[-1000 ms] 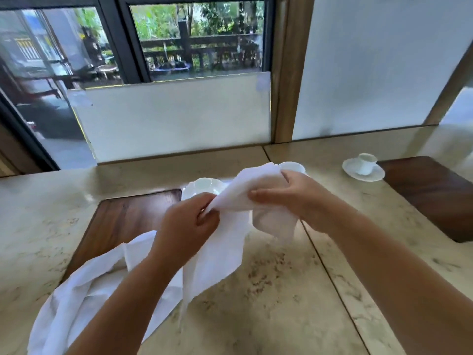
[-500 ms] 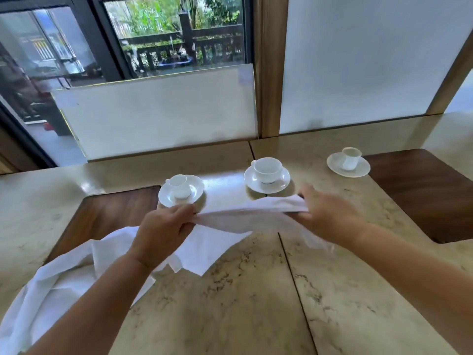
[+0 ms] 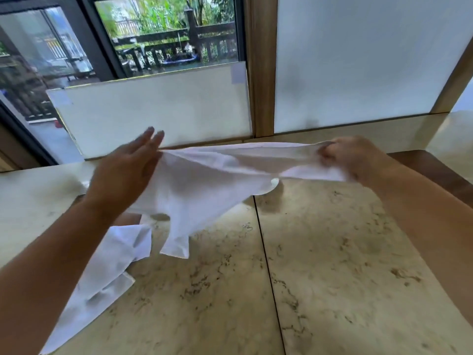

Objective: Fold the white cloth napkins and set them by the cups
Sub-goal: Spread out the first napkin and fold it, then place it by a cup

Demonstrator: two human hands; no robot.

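I hold a white cloth napkin (image 3: 204,180) stretched wide in the air above the marble table (image 3: 332,265). My left hand (image 3: 125,172) pinches its left corner, the other fingers pointing straight out. My right hand (image 3: 350,157) is closed on its right corner. The napkin's loose lower corner hangs down in the middle. The raised cloth hides the cups; only a small white edge of a saucer (image 3: 274,181) shows under it. A second white napkin (image 3: 107,272) lies crumpled on the table at lower left, partly under my left forearm.
A dark wooden inlay (image 3: 430,170) sits in the tabletop at the right. A seam (image 3: 268,267) runs down the marble. Frosted panels and a wooden post (image 3: 261,65) stand behind the table's far edge.
Both hands have risen and moved apart, pulling the napkin taut and wide. The cloth now covers the cups that were visible half a second ago.
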